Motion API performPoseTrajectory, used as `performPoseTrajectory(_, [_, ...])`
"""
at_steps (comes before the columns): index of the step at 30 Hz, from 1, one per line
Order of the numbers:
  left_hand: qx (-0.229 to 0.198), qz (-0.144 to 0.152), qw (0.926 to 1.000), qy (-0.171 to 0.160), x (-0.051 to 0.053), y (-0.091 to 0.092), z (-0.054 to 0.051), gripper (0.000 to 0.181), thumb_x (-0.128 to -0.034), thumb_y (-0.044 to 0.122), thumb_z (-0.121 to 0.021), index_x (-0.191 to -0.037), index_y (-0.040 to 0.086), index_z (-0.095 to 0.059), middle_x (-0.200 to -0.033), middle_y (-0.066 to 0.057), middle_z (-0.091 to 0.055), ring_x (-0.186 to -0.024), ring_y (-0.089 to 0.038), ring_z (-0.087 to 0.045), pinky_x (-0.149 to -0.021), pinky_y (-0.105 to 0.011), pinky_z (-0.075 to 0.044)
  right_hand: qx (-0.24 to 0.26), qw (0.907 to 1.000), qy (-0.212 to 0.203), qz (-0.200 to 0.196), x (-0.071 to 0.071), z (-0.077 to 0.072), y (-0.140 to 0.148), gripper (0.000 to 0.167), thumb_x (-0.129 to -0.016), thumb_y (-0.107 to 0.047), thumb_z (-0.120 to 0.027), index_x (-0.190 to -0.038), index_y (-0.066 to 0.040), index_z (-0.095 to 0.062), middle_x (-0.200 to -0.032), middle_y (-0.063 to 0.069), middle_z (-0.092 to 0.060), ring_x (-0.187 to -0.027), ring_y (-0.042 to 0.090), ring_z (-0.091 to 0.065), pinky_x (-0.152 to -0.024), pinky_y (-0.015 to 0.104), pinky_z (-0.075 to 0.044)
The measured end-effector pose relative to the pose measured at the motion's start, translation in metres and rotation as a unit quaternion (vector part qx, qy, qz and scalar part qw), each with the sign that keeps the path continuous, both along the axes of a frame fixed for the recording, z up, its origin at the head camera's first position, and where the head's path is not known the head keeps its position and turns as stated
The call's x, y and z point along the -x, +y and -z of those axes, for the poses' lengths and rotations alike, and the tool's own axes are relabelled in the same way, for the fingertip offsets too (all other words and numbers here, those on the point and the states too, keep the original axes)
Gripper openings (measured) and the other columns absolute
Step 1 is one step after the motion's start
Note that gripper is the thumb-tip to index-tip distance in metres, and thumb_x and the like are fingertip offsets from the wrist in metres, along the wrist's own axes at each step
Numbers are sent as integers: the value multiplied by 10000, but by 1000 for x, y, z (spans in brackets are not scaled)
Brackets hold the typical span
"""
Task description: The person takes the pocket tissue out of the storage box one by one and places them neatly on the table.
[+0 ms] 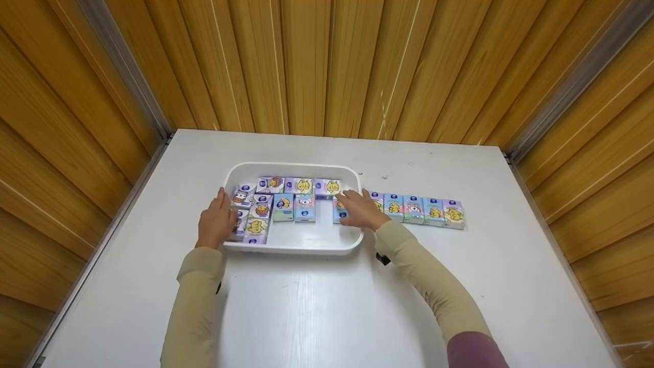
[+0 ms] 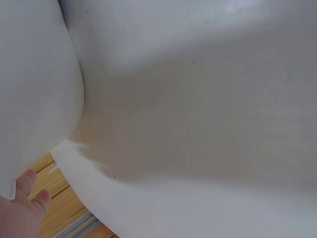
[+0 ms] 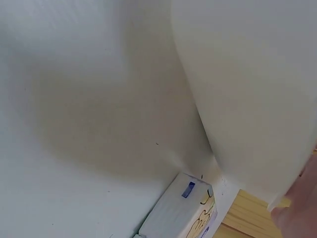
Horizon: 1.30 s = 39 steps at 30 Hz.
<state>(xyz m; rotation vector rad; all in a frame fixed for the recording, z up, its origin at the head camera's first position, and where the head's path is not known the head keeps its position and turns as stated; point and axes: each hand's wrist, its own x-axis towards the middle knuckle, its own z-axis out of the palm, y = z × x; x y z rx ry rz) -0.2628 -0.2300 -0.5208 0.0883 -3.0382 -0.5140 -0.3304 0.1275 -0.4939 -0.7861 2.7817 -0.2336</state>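
Observation:
A white tray [image 1: 291,250] holds several small printed packs, like mini tissue packs, along its left and back sides. My left hand [image 1: 214,220] rests at the tray's left rim with its fingers fairly straight, close to a purple pack [image 1: 255,231]. In the left wrist view, part of that hand [image 2: 25,213] shows past the rim. Reaching over the right rim, my right hand [image 1: 361,209] holds a blue pack [image 1: 337,210] inside the tray. Its fingers partly cover that pack. Only an edge of the right hand [image 3: 299,203] appears in the right wrist view.
Right of the tray, several more packs [image 1: 433,210] stand in a row on the white table [image 1: 317,312]. One pack [image 3: 178,210] of them lies close to the tray's outer wall. Wood-patterned walls [image 1: 352,66] enclose the table's back and sides.

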Motion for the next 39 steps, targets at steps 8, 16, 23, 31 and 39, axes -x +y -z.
performPoseTrajectory(8, [30,-44,10000,1,0,1,0,587,-928,274,-359,-1385,-42,-170,-1474,-171,-125,-1296,-374,-239,-1033,-517,-255,-524,9982,255,130,3,6,-8,753,-775,-435,-608,-1384,-116,-298,-1420,144,-304,-1341,303,-205,-1111,468,-23])
performPoseTrajectory(16, [-11,-73,10000,-45,0,3,1,588,-927,276,-362,-1388,-31,-168,-1478,-159,-123,-1302,-368,-233,-1042,-509,-247,-917,9946,411,243,3,9,-14,753,-761,-481,-604,-1363,-112,-343,-1339,176,-419,-1320,330,-243,-1110,474,-28])
performPoseTrajectory(23, [22,-75,9999,-129,0,2,0,593,-926,275,-361,-1390,-32,-155,-1480,-162,-108,-1307,-367,-222,-1047,-507,-242,-1000,9940,321,299,2,12,-18,763,-737,-552,-591,-1340,-135,-379,-1282,142,-483,-1256,314,-354,-1112,460,-2])
performPoseTrajectory(31, [36,-28,10000,75,0,0,1,583,-924,264,-370,-1380,-48,-182,-1472,-172,-136,-1298,-370,-241,-1029,-515,-265,-1305,9905,432,-20,-4,10,-24,845,-709,-637,-549,-1354,-128,-352,-1211,123,-550,-1162,283,-472,-1109,458,-58])
performPoseTrajectory(39, [90,37,9998,146,-1,0,1,580,-922,265,-370,-1373,-56,-199,-1467,-179,-150,-1291,-366,-258,-1013,-520,-284,-1313,9913,26,94,-13,6,-33,729,-715,-658,-520,-1193,-108,-507,-1080,107,-605,-1066,267,-523,-1046,475,-230])
